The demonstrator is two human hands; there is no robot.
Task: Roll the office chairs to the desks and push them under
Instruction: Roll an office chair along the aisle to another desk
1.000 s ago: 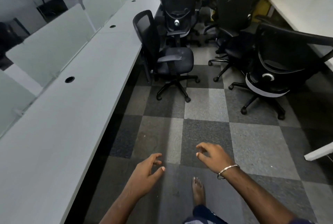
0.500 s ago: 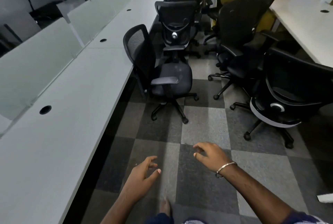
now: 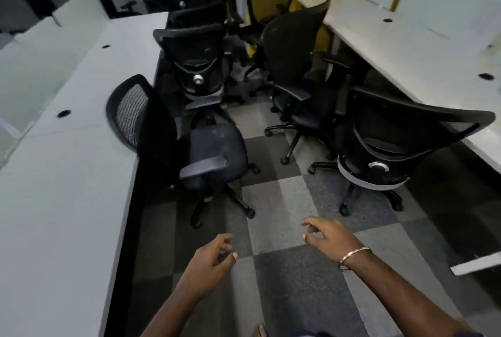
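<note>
while both hands hang empty, chairs stand unpushed.

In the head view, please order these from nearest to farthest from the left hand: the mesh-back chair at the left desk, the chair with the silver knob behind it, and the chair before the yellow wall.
From the left hand:
1. Mesh-back chair, just ahead, beside the left desk.
2. Chair with the silver knob, directly behind the first.
3. Chair before the yellow wall, at the far end.
</note>
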